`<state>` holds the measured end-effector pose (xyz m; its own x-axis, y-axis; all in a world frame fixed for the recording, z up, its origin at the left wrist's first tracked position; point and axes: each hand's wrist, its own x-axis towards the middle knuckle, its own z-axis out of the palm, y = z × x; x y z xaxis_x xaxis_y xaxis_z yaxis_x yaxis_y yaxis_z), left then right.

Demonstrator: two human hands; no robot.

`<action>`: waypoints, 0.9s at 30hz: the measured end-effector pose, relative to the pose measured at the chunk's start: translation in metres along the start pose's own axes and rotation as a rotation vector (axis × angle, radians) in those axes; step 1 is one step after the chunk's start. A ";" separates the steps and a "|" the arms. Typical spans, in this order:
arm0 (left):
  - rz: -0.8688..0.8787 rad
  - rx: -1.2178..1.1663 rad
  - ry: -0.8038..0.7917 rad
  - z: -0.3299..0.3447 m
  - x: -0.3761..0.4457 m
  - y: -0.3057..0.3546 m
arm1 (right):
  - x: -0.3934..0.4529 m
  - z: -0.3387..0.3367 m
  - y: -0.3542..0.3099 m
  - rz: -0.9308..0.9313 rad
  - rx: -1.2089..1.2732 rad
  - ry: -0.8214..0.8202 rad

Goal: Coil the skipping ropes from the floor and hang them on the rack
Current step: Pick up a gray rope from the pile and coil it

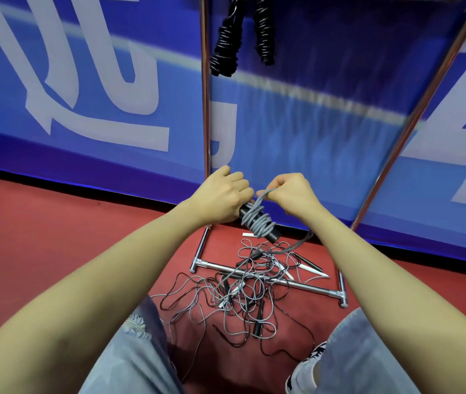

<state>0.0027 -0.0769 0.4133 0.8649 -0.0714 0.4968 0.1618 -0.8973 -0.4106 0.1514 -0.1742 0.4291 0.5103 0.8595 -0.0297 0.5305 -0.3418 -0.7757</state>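
surfaces and finishes from my feed

the rack i see is polished metal tubing, chrome-bright and mirror-smooth. the grey rope looks like smooth plastic-coated cord, wound on a matt black handle that seems plastic. the coiled ropes hanging above are glossy black. the floor is a matt red sheet with a fine grain. the banner behind reads as smooth, faintly shiny printed vinyl. my view also shows faded, frayed denim jeans.
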 end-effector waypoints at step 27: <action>-0.593 0.059 -0.602 0.006 0.025 0.021 | -0.022 -0.006 -0.007 -0.796 -0.974 0.073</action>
<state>0.0300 -0.0949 0.4128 0.7315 0.6635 0.1574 0.6789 -0.6872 -0.2584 0.1402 -0.1931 0.4392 -0.1601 0.9434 0.2903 0.9699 0.0957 0.2239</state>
